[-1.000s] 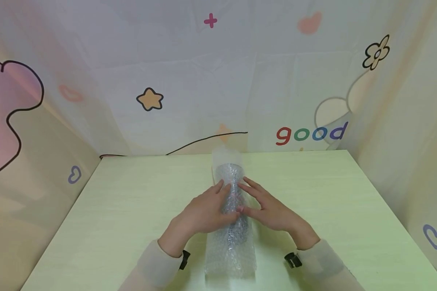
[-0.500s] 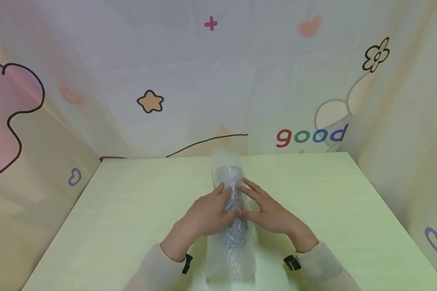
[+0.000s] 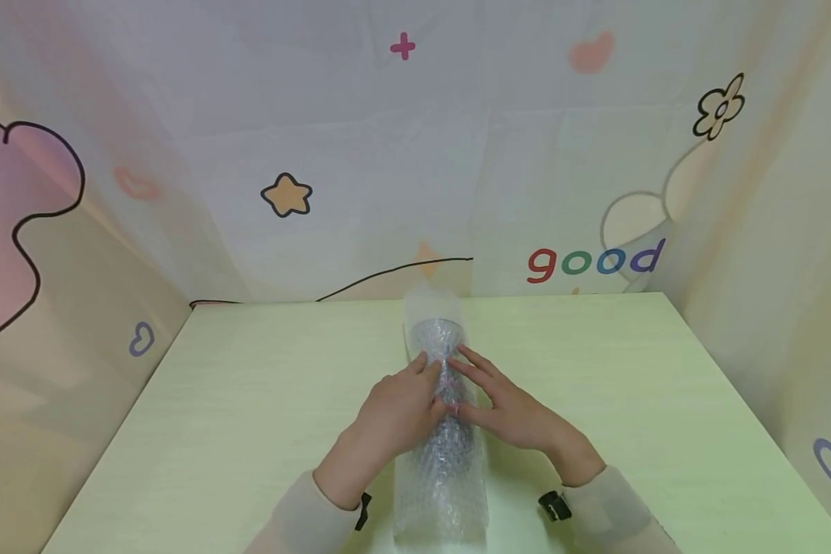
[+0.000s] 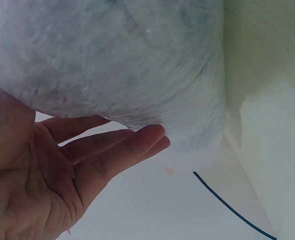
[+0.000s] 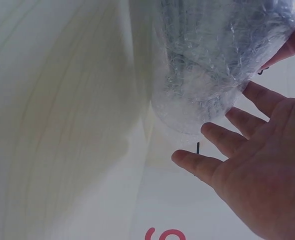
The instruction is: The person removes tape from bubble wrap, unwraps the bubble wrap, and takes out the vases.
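A long bundle in clear bubble wrap [image 3: 446, 454] lies lengthwise on the table, with something dark and greyish inside that I cannot make out. Flat, loose wrap extends past both its ends. My left hand [image 3: 396, 406] rests on its left side and top, fingers extended along it, and in the left wrist view those fingers [image 4: 122, 150] touch the wrap from the side. From the right, my spread right hand [image 3: 522, 412] touches the top with its fingertips. The thumbs come close together over the middle. In the right wrist view several fingers [image 5: 222, 140] are nearly straight beside the wrap.
The pale green table [image 3: 270, 385] extends to both sides of the bundle. A patterned curtain [image 3: 360, 138] with a star, hearts and the word "good" hangs behind and at the sides. Each wrist has a black strap buckle [image 3: 555, 506].
My left hand has shifted slightly right and its thumb has drawn in a little. The right hand stays nearly in place on the wrap. The whole head view has shifted slightly.
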Action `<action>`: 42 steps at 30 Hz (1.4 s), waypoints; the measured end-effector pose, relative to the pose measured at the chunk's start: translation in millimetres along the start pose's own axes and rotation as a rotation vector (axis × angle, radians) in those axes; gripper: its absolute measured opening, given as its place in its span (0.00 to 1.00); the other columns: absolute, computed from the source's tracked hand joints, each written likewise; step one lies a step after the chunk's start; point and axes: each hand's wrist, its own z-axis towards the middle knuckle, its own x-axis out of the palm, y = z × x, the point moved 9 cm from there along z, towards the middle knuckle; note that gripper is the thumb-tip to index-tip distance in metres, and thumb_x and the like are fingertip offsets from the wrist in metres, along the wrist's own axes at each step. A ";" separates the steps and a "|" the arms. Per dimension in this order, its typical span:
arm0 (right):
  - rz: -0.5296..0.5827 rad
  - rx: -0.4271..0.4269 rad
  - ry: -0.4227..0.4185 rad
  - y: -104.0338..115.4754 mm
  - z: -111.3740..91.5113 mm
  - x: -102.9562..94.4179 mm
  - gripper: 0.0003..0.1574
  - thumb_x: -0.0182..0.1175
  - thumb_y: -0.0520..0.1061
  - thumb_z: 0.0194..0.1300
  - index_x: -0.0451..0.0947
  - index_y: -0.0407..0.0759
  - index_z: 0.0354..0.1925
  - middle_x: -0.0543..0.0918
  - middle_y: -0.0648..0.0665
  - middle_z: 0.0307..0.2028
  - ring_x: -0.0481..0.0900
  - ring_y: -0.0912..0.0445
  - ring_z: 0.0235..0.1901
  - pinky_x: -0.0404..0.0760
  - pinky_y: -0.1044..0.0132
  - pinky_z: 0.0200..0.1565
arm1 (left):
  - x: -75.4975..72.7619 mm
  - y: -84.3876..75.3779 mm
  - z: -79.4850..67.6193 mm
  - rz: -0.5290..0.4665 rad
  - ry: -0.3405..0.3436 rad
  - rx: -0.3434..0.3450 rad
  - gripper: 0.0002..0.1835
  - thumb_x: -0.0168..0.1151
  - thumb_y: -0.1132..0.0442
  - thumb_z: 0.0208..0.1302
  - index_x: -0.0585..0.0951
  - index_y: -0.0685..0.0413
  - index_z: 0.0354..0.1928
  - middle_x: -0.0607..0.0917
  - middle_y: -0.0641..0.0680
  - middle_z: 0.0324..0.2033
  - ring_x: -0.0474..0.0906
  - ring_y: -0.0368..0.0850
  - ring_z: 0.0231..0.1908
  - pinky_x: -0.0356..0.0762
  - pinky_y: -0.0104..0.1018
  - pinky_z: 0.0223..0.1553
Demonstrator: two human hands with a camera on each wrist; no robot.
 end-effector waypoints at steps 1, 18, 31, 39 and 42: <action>0.003 0.001 0.002 0.2 -0.1 0.2 0.44 0.61 0.56 0.75 0.57 0.50 0.81 0.46 0.44 0.84 0.47 0.37 0.82 0.58 0.31 0.73 | -0.5 -0.8 0.1 0.015 -0.008 0.001 0.27 0.57 0.55 0.76 0.74 0.61 0.71 0.74 0.65 0.71 0.82 0.61 0.61 0.85 0.54 0.53; 0.057 0.003 0.010 -4.0 0.2 2.8 0.43 0.60 0.54 0.76 0.58 0.51 0.81 0.47 0.45 0.84 0.45 0.37 0.82 0.56 0.30 0.73 | -9.3 -6.0 3.8 0.106 -0.098 0.039 0.15 0.61 0.58 0.73 0.86 0.58 0.54 0.85 0.62 0.60 0.90 0.58 0.46 0.88 0.49 0.41; 0.090 0.056 0.016 -5.9 -0.2 3.5 0.45 0.62 0.58 0.74 0.57 0.55 0.81 0.45 0.49 0.84 0.44 0.41 0.83 0.55 0.32 0.75 | -15.8 -10.3 3.8 0.196 -0.169 0.073 0.10 0.67 0.60 0.69 0.86 0.53 0.28 0.87 0.53 0.28 0.79 0.46 0.19 0.74 0.35 0.20; 0.088 0.054 0.014 -7.1 1.0 4.6 0.45 0.62 0.59 0.74 0.57 0.55 0.81 0.46 0.49 0.84 0.44 0.41 0.83 0.55 0.32 0.75 | -14.9 -12.3 3.3 0.259 -0.177 0.109 0.10 0.67 0.60 0.71 0.86 0.53 0.29 0.87 0.54 0.26 0.81 0.47 0.19 0.74 0.34 0.18; 0.090 0.047 0.013 -7.3 1.5 5.2 0.46 0.62 0.58 0.74 0.57 0.54 0.81 0.46 0.48 0.84 0.44 0.40 0.82 0.55 0.32 0.75 | -14.9 -11.8 3.7 0.263 -0.186 0.114 0.11 0.67 0.60 0.70 0.86 0.53 0.28 0.85 0.53 0.23 0.79 0.46 0.18 0.73 0.34 0.17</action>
